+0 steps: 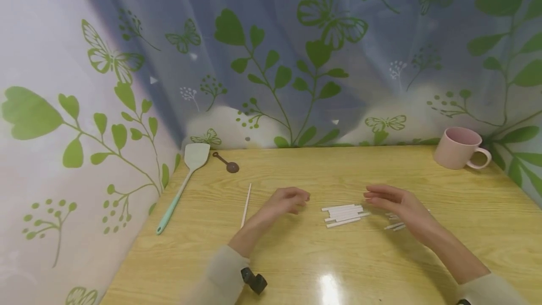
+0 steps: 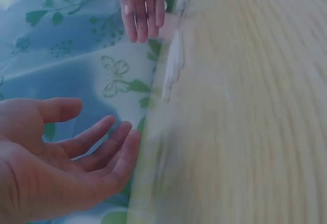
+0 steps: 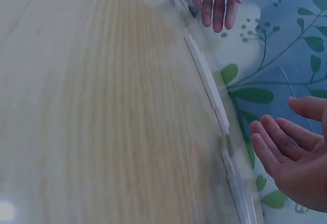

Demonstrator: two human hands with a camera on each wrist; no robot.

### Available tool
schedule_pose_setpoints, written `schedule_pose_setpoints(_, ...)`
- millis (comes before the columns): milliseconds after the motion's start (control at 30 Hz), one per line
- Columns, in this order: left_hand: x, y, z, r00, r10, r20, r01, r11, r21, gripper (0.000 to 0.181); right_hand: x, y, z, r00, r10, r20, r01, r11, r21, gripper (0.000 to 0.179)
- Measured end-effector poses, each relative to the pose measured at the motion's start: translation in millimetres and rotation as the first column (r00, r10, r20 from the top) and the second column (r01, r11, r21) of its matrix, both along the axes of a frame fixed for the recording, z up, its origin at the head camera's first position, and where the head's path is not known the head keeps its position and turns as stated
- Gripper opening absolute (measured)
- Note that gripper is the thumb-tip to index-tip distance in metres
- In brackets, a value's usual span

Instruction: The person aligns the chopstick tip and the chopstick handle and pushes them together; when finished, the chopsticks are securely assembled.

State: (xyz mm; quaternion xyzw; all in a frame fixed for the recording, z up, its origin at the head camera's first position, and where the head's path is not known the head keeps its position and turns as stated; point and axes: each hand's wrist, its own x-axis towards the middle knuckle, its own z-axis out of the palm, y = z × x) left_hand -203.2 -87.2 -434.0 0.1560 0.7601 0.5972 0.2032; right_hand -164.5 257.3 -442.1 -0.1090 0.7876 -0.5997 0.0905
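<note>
Several white sticks (image 1: 345, 214) lie side by side in a loose bundle on the wooden table, between the two hands. My left hand (image 1: 287, 201) hovers to their left with relaxed, slightly bent fingers and nothing in its grasp. On the other side my right hand (image 1: 398, 204) is held above the table, fingers loosely extended and holding nothing. Beneath it lies a second group of white sticks (image 1: 394, 226), partly hidden by the hand. A single white stick (image 1: 246, 206) lies apart, beside the left forearm. In the left wrist view, the bundle of sticks (image 2: 174, 66) looks blurred.
A turner with a mint handle (image 1: 175, 201) lies at the table's left edge, near a small brown scoop (image 1: 231, 167). At the back right stands a pink mug (image 1: 455, 148). A leaf-and-butterfly patterned curtain (image 1: 271, 60) hangs behind the table (image 1: 296, 262).
</note>
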Motion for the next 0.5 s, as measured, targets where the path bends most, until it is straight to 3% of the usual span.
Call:
schedule_pose_setpoints(133, -1.6, 15.2, -4.1, 1.000, -0.024, -0.011, 0.024, 1.000, -0.016, 0.040, 6.1, 21, -4.2, 0.998, -0.063, -0.019, 0.064, 0.997, 0.046, 0.057)
schedule_pose_setpoints(333, -8.1, 38.3, -6.1, 0.999, -0.007, -0.044, 0.004, 0.997, -0.081, 0.035, 7.0, 48, -8.2, 0.985, -0.138, -0.104, 0.154, 0.975, 0.158, 0.055)
schedule_pose_setpoints(500, -11.0, 53.5, -8.3, 0.997, 0.011, -0.074, -0.023, 0.985, -0.168, 0.030, 7.2, 61, -11.6, 0.984, -0.115, -0.137, 0.148, 0.954, 0.261, 0.047)
